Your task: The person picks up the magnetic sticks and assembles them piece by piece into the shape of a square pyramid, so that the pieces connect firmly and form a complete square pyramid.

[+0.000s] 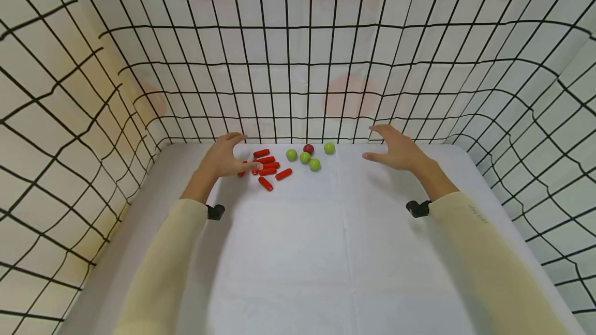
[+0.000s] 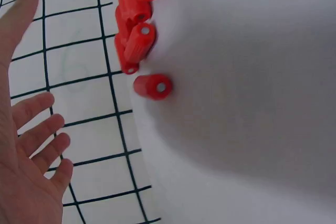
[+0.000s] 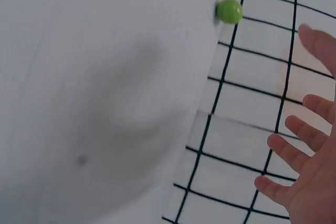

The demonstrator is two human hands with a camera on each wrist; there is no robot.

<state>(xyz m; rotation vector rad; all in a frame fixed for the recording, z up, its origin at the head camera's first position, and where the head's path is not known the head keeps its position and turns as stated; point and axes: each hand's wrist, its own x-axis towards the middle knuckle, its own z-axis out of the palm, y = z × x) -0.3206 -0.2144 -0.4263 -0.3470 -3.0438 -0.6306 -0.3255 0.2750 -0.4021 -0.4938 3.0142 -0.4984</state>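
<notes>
My left hand [image 1: 225, 155] hovers over the left side of several short red cylinders [image 1: 283, 174], fingers spread and holding nothing. Its thumb overlaps a few of them in the head view. Up close in the left wrist view, one red cylinder [image 2: 153, 86] lies apart from the pile and shows a small grey disc on its end. Right of the cylinders sit several small green balls [image 1: 329, 148] and a dark red ball [image 1: 308, 149]. Farther right, my right hand [image 1: 398, 150] is held above the table with thumb and fingers apart, nothing in it; the nearest green ball [image 3: 229, 11] lies off its thumb side.
A black wire grid [image 1: 298, 27] rises along the back and both sides of the white-covered table [image 1: 298, 242]. Pale cloth hangs behind the wires. Each wrist carries a small black device, the left one [image 1: 215, 212] and the right one [image 1: 417, 209].
</notes>
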